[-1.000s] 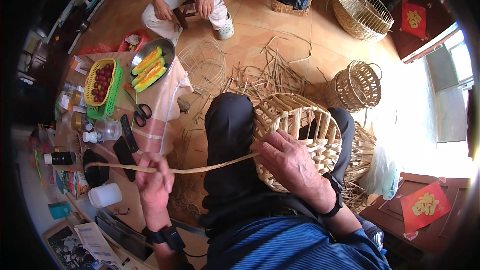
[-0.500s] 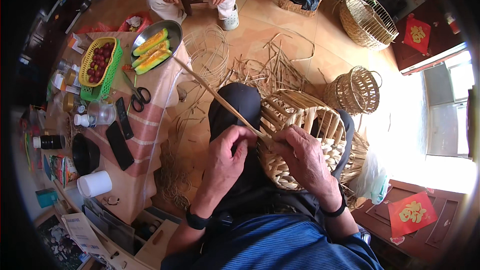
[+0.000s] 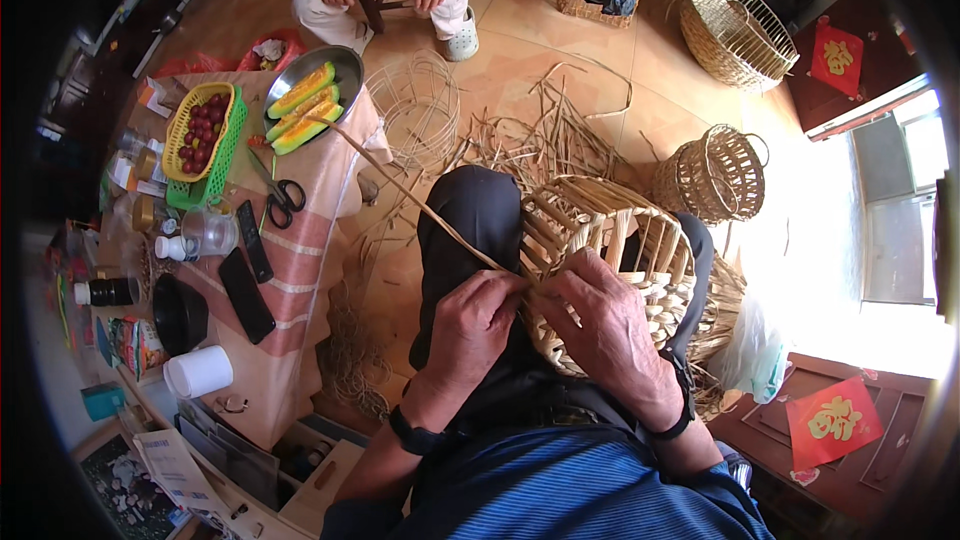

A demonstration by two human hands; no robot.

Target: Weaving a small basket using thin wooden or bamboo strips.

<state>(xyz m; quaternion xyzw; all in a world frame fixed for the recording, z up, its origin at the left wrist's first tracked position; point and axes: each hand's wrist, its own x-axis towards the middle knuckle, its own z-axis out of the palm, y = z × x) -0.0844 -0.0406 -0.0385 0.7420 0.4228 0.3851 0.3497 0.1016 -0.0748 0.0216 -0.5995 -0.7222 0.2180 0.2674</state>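
Your left hand (image 3: 465,325) and right hand (image 3: 607,330) pinch the strip (image 3: 430,212) by the basket's (image 3: 663,302) left edge; hard tugging might snap it.

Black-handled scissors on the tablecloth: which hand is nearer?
Left. The left hand is to the right of the black-handled scissors and closer to the body; the right hand is farther right, at the woven basket.
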